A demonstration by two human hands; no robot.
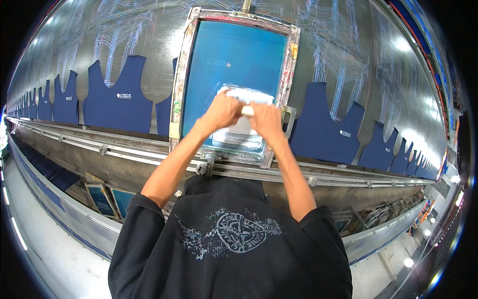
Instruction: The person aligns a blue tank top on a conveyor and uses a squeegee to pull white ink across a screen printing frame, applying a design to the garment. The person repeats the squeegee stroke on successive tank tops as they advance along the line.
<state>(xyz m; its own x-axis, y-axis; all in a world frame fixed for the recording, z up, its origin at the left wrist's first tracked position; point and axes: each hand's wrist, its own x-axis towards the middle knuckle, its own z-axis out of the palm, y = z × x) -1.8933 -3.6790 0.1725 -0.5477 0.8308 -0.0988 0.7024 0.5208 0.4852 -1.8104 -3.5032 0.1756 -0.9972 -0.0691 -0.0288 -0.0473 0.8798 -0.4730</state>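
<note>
A screen printing frame (290,65) with a worn, paint-marked border lies in front of me on the long table. Its blue mesh (234,47) carries a patch of white ink (230,135) in the near half. Over that patch my left hand (224,110) and my right hand (266,119) are closed side by side on a squeegee (247,110). Only a pale bit of its handle shows between my fists; the blade is mostly hidden. Whatever garment lies beneath the frame is largely covered, with a navy edge (163,115) showing at the left.
Navy garment pieces (117,102) with small white prints lie in a row to the left, and more (328,129) continue right. A metal rail (139,155) follows the table's near edge. Below it, other framed screens (122,199) stand on a lower shelf.
</note>
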